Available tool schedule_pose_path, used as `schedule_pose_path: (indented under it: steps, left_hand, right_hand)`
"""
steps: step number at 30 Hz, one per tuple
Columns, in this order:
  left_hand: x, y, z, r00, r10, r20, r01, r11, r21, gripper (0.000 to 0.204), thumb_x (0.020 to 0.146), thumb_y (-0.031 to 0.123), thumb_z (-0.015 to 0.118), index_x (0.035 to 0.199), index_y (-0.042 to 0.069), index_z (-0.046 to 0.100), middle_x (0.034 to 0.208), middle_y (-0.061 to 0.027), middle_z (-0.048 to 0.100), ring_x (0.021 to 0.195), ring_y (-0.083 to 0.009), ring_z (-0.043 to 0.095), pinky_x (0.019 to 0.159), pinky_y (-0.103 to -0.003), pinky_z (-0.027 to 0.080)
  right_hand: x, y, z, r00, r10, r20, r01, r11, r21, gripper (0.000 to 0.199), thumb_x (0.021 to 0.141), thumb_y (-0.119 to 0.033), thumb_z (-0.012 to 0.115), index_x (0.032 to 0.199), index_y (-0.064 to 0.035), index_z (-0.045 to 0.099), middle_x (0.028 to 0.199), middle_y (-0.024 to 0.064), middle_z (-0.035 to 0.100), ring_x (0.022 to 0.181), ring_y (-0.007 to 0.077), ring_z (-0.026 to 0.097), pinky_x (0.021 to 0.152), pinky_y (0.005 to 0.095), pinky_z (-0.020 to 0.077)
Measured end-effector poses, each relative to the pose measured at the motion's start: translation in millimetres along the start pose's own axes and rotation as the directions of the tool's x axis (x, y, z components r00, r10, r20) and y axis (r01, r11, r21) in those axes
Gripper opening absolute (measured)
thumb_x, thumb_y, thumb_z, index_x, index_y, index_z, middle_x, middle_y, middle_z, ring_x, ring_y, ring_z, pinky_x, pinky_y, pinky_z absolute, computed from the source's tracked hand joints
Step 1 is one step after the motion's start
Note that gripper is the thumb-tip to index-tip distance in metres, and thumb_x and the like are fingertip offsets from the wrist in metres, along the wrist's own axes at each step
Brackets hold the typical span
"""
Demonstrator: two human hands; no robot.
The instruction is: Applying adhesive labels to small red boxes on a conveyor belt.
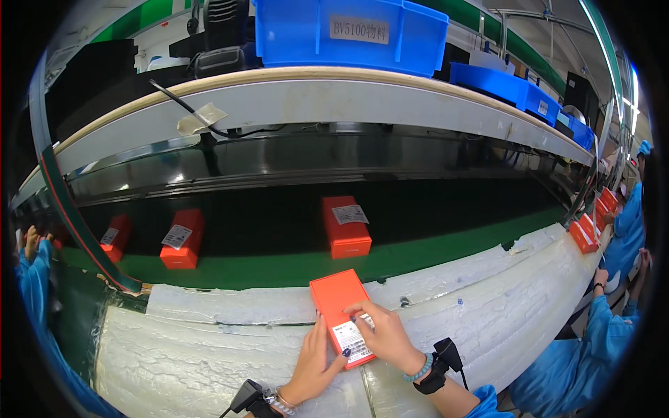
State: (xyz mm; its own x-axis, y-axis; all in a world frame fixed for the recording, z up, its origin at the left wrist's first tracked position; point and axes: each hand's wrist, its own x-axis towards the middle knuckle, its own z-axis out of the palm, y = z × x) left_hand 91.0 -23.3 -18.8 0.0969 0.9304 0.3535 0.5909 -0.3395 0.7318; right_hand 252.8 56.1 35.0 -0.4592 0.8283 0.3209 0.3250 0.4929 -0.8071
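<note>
An orange-red cardboard box [336,292] lies at a slant on the worktop in front of me, its near end toward me. A white printed label [350,343] covers the near part of its top. My left hand [315,364] holds the box at its left side, with the fingers along the edge and the thumb on the label's lower part. Over the box's right side, my right hand [385,336] is closed, its bent index finger and thumb at the label's upper end. What lies between those fingertips, if anything, is hidden.
Beyond the film-covered worktop [230,348], a green conveyor belt [279,261] carries several red boxes, one [346,237] straight ahead. Above it runs a shelf [390,97] with a blue bin [348,35]. Co-workers in blue sleeves [592,348] sit at right; another [35,279] is at left.
</note>
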Motion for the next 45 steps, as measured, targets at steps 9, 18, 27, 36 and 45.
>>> schedule_pose_path:
  steps: [9, 18, 27, 36, 45]
  left_hand:
    - [10, -6, -21, 0.888, 0.449, 0.096, -0.339, 0.5, 0.797, 0.047, 0.081, 0.016, 0.057, 0.122, -0.006, 0.053, 0.094, -0.0079, 0.064, 0.091, -0.0172, 0.059, 0.081, -0.03, 0.046]
    - [2, 1, 7, 0.953, 0.297, 0.061, -0.183, 0.401, 0.898, 0.047, 0.079, 0.01, 0.052, 0.121, -0.012, 0.049, 0.096, -0.0103, 0.059, 0.088, -0.0169, 0.057, 0.074, -0.026, 0.045]
    - [-2, -3, 7, 0.964, 0.249, 0.088, -0.203, 0.481, 0.853, 0.031, 0.079, 0.01, 0.052, 0.105, -0.005, 0.056, 0.103, -0.0135, 0.061, 0.093, -0.0211, 0.058, 0.075, -0.029, 0.046]
    - [4, -1, 8, 0.957, 0.289, 0.02, -0.209, 0.641, 0.739, 0.032, 0.077, 0.012, 0.056, 0.107, 0.002, 0.059, 0.11, -0.0111, 0.061, 0.097, -0.023, 0.058, 0.081, -0.035, 0.047]
    - [11, -1, 6, 0.982, 0.155, -0.11, -0.075, 0.849, 0.523, 0.033, 0.076, 0.008, 0.06, 0.109, 0.01, 0.061, 0.104, -0.0055, 0.059, 0.096, -0.0254, 0.053, 0.083, -0.039, 0.043]
  right_hand:
    - [-15, -9, 15, 0.966, -0.257, -0.021, 0.15, 0.626, -0.765, 0.043, 0.08, -0.022, 0.064, 0.121, -0.0143, 0.054, 0.13, 0.015, 0.039, 0.124, 0.0407, 0.032, 0.103, 0.0644, 0.0211]
    - [27, 13, 5, 0.952, -0.297, -0.076, 0.089, 0.503, -0.86, 0.034, 0.081, -0.013, 0.057, 0.115, -0.0092, 0.058, 0.123, 0.0144, 0.049, 0.123, 0.0362, 0.038, 0.105, 0.0602, 0.0237]
    - [29, 12, 27, 0.876, -0.378, 0.3, 0.482, 0.712, -0.51, 0.024, 0.082, -0.015, 0.055, 0.104, -0.0082, 0.062, 0.115, 0.0069, 0.057, 0.123, 0.0291, 0.043, 0.107, 0.0556, 0.025]
    - [-9, 112, -153, 1.0, 0.014, 0.027, 0.015, 0.525, -0.851, 0.027, 0.073, -0.004, 0.061, 0.098, -0.0128, 0.063, 0.11, 0.0077, 0.056, 0.122, 0.0342, 0.042, 0.106, 0.0611, 0.0227]
    - [67, 118, -142, 0.999, 0.005, -0.053, -0.043, 0.659, -0.751, 0.083, 0.07, -0.036, 0.074, 0.139, -0.014, 0.034, 0.139, 0.0162, 0.034, 0.119, 0.0425, 0.04, 0.098, 0.0577, 0.0315]
